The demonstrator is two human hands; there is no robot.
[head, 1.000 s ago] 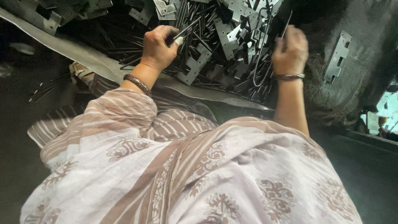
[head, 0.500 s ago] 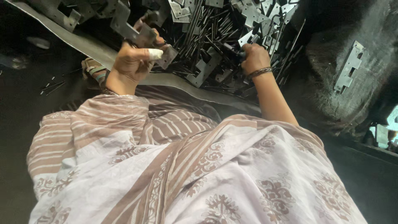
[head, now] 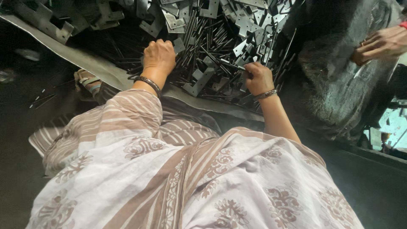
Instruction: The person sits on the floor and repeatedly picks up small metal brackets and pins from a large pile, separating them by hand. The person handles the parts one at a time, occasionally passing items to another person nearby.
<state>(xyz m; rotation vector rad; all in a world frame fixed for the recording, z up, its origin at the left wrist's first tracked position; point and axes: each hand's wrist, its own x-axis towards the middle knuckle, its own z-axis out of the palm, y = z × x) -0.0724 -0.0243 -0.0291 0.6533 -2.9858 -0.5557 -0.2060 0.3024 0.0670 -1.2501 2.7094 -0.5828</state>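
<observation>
A heap of grey stamped metal brackets (head: 199,80) and thin dark metal rods (head: 212,46) lies on a metal sheet (head: 97,68) in front of me. My left hand (head: 159,57) rests on the heap as a closed fist, knuckles up. A flat bracket piece (head: 178,44) sticks out beside its fingers, and what else is in the palm is hidden. My right hand (head: 258,78) is curled at the near edge of the heap, pinching a thin rod (head: 233,65) that points up and left. Both wrists wear bangles.
Another person's hand (head: 381,44) works at the upper right, over a dark rough block (head: 335,80). My lap, in striped and patterned cloth (head: 178,178), fills the lower frame. A few loose rods (head: 42,99) lie on the dark floor at left.
My left hand has come down from a raised position, where it held a bracket, onto the heap. My right hand has moved down and toward me to the heap's near edge.
</observation>
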